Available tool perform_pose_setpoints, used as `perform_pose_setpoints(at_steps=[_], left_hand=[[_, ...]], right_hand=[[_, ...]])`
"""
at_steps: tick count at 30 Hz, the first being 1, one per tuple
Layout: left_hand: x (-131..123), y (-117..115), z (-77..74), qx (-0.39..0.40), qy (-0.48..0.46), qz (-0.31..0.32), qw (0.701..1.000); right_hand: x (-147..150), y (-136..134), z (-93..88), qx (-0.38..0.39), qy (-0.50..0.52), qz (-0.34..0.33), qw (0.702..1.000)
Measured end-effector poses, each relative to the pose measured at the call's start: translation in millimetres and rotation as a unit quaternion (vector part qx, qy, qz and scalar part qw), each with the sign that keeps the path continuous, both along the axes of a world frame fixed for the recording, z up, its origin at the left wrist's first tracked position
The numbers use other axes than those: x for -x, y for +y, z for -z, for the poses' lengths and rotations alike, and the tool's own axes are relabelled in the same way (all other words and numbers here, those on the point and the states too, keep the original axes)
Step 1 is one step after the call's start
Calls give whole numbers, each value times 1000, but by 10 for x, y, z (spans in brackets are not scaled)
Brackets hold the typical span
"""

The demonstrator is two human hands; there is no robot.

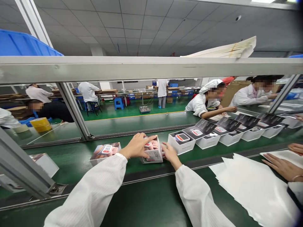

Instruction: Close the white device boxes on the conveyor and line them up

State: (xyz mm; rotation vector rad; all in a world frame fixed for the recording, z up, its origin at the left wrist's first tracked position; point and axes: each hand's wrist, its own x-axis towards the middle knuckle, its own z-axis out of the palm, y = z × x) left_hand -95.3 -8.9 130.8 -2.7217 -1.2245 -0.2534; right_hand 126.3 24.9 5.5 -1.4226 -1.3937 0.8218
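A white printed product box (151,151) stands on the green conveyor belt (151,170) between my hands. My left hand (137,145) grips its top and left side with the fingers spread. My right hand (169,154) presses against its right side. To the left lies a similar closed box (105,153) showing a picture of a device on a foot. To the right stands a row of open white boxes (181,142), each with a dark lid folded back and a device inside. Nothing shows of the box's far side.
A grey metal beam (151,70) crosses above the belt. Loose white sheets (251,189) lie at the lower right under a co-worker's hands (284,167). Co-workers in white coats (208,101) sit across the belt. A yellow tape roll (40,124) stands at the far left.
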Motion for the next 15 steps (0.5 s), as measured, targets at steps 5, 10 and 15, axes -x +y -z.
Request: perform_pose_setpoints(at_steps=[5, 10, 15], left_hand=[[354, -40, -60, 40, 40, -40, 998], [569, -90, -154, 108, 74, -71, 989], [615, -108, -208, 114, 92, -94, 985]], right_hand=[[-829, 19, -204, -89, -74, 356, 927], [-1341, 412, -180, -17, 91, 338, 937], [-1149, 497, -100, -22, 122, 296, 947]])
